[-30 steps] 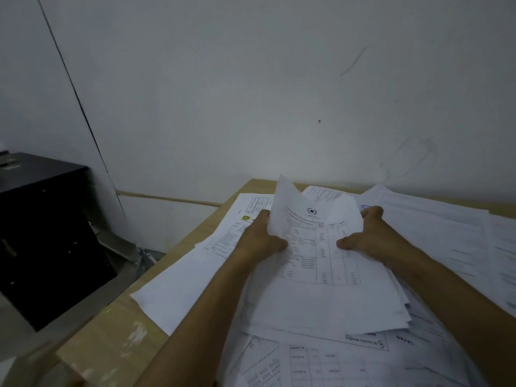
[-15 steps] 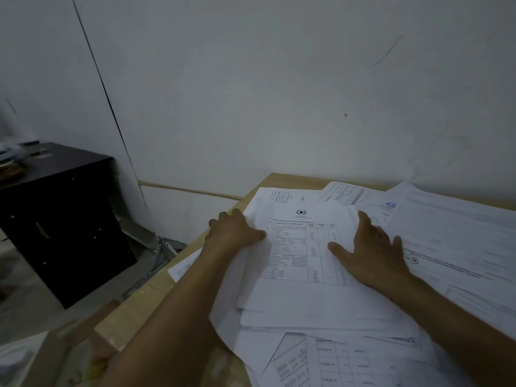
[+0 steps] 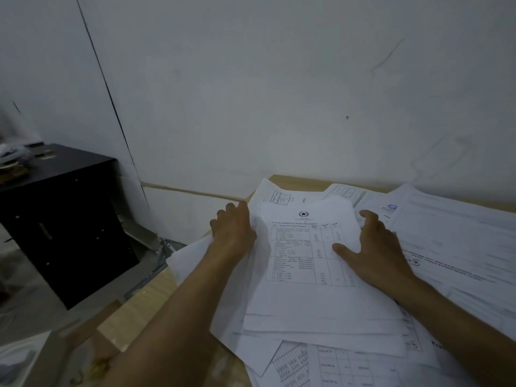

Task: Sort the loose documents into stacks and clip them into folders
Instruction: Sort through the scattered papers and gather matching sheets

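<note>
A stack of white documents (image 3: 315,297) lies on the wooden table (image 3: 145,305); its top sheet carries a star emblem and a printed table. My left hand (image 3: 233,233) grips the stack's left edge, fingers curled against it. On the other side, my right hand (image 3: 375,247) holds the right edge, thumb on the top sheet and fingers curled round the far corner. The far end of the top sheets bows up slightly between the two hands. More loose sheets (image 3: 460,236) spread out to the right and under the stack. No folder or clip is in view.
A black cabinet (image 3: 58,219) stands on the floor to the left, with clutter on top. Grey metal parts (image 3: 145,247) lie between it and the table. A white wall rises just behind the table. Sheets with printed grids (image 3: 335,367) lie at the near edge.
A second ago both hands held the sheets raised and bent. They laid them flat, and now both hands have closed on the stack's side edges.
</note>
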